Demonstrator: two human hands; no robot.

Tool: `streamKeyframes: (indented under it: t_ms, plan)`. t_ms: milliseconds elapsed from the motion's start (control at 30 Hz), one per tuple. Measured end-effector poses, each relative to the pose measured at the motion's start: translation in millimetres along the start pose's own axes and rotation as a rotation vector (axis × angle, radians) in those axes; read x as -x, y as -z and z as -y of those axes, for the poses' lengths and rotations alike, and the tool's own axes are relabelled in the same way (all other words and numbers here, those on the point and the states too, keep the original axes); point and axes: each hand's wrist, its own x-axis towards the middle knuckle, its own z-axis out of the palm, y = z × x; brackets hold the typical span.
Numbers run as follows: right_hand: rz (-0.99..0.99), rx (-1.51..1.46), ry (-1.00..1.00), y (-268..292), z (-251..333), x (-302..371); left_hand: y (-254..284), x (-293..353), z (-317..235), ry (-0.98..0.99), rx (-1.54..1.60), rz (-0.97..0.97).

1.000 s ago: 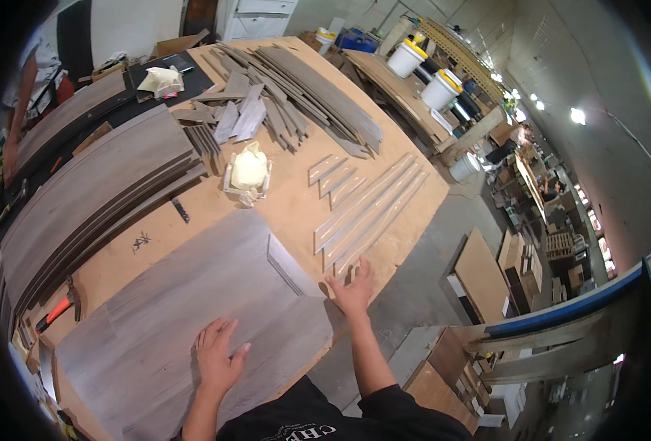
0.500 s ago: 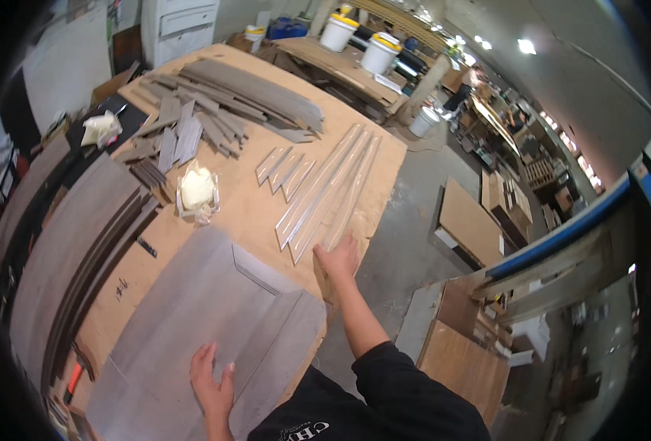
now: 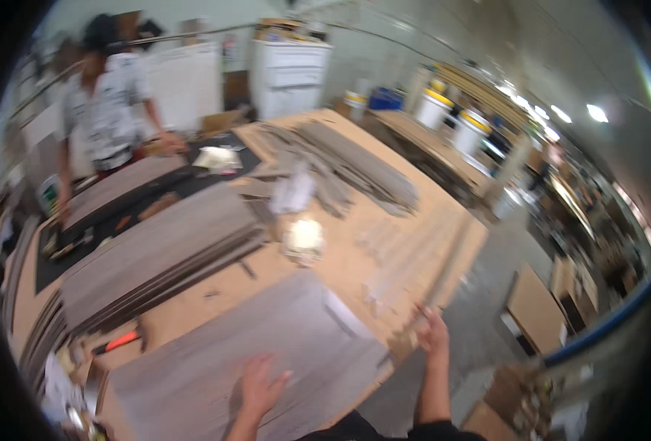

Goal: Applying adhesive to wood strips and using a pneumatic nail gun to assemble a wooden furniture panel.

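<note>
I see my left hand (image 3: 261, 387) spread over the grey panel (image 3: 208, 356), gripping nothing, while blur hides whether my right hand (image 3: 433, 334) pinches the long strip (image 3: 447, 261) by the table's (image 3: 344, 257) right edge: probably light, bendy, best taken by its near end.

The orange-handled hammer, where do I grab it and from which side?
The hammer is probably best gripped by its orange handle, from above and the near side: it lies flat, dark head at the right end, with stacked boards just behind.
</note>
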Motion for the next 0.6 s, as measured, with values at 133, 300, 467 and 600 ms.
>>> streamKeyframes:
  t_ms: [133,300,467,600]
  plan:
    - [0.193,-0.065,0.179,-74.6,-22.3,35.1,9.5,-46.8,-44.6,-0.311,0.033,0.051]
    - [0.438,-0.014,0.213,-167.2,-66.7,67.5,19.5,-112.8,-126.5,-0.49,0.084,0.132]
    - [0.756,0.165,0.074,-213.9,-119.7,98.7,34.6,-139.9,-170.6,-0.418,0.536,0.328]
    - [0.866,0.3,0.13,-237.7,-143.4,117.0,64.7,-135.8,-162.2,-0.254,0.584,0.246]
